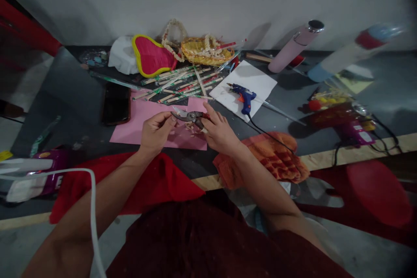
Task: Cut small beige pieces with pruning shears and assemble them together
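Note:
My right hand (pixel 221 129) grips a pair of pruning shears (pixel 189 116), their curved dark blades pointing left. Close to the blade tips, my left hand (pixel 155 130) has thumb and fingers pinched together; what they hold is too small to make out. Both hands are above a pink sheet of paper (pixel 130 125). Small pale cut pieces (pixel 189 126) lie on it beneath the shears. Just behind the paper is a pile of chopsticks in clear and green wrappers (pixel 180 82).
A blue glue gun (pixel 246 100) rests on a white square sheet (pixel 260 79), its cord running right. Left of the paper is a phone (pixel 116 104). A pink flask (pixel 293 50), a yellow basket (pixel 192 54) and a red-and-yellow heart-shaped piece (pixel 151 55) stand behind. An orange towel (pixel 276 156) hangs over the front edge.

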`<state>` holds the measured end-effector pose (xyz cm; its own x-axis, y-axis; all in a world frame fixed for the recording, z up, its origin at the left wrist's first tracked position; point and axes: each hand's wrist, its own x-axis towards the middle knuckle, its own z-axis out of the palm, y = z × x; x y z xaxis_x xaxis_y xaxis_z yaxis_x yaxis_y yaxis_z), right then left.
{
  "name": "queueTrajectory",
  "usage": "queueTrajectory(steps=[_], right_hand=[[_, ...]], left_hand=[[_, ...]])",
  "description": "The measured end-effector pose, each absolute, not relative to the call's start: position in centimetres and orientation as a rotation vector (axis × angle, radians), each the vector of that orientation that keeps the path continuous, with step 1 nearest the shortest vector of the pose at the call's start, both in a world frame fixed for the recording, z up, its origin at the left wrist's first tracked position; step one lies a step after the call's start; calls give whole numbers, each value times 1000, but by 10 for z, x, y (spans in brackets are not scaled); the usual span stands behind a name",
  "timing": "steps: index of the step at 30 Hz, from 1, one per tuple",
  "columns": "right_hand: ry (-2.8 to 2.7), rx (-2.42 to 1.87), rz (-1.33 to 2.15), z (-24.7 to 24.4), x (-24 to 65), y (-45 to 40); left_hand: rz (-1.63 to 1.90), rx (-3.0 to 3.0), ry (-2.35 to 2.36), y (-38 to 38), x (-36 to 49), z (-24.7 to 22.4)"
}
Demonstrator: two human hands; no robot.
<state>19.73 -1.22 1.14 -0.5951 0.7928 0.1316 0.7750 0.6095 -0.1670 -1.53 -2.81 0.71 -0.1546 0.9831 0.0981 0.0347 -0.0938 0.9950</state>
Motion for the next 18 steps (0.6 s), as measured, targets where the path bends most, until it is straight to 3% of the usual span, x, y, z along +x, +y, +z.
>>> queueTrajectory(steps=[18], right_hand=[[-2422, -1244, 334, 4, 196, -9]], left_hand=[[1326, 1335, 1275, -32, -15, 12]])
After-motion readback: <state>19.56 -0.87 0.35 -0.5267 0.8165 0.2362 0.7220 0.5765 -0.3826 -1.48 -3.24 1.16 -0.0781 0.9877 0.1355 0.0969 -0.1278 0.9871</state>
